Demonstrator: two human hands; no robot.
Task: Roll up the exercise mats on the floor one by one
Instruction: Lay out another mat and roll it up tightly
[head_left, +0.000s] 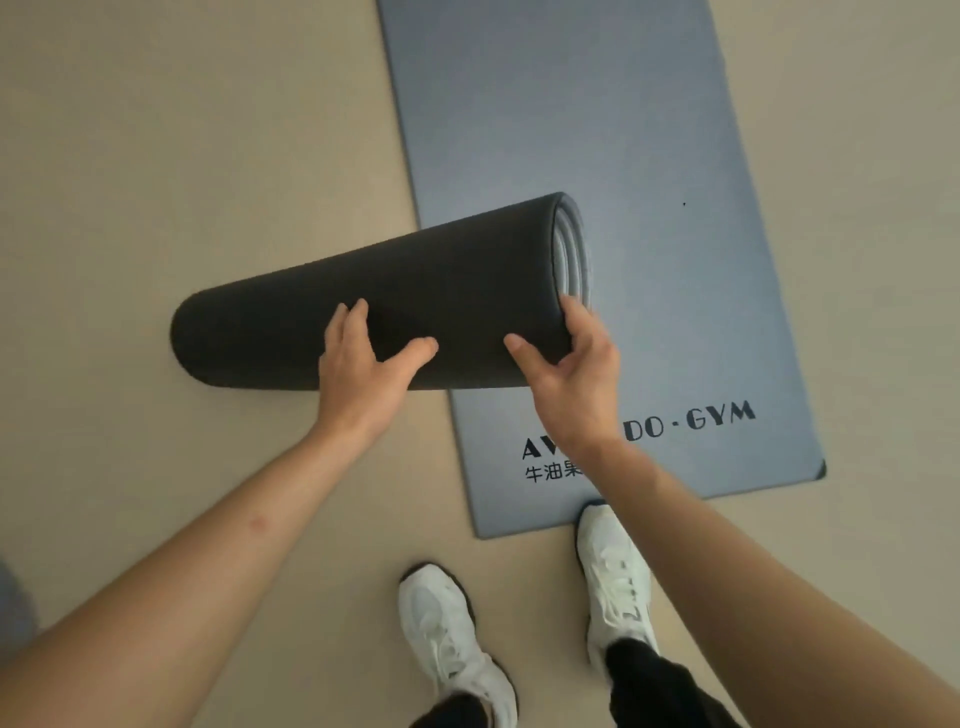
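Observation:
A rolled-up mat (374, 296), black outside with grey-blue layers showing at its right end, is held level above the floor. My left hand (363, 364) grips its near side around the middle, thumb on top. My right hand (569, 369) grips the right end, fingers curled over the spiral edge. Under and beyond the roll a grey-blue mat (597, 130) lies flat on the floor, printed with black "GYM" lettering near its front edge.
Beige floor (182, 156) spreads to the left and right of the flat mat. My two white shoes (447, 639) stand near the bottom, the right one touching the flat mat's front edge. A grey shape (13, 613) shows at the left border.

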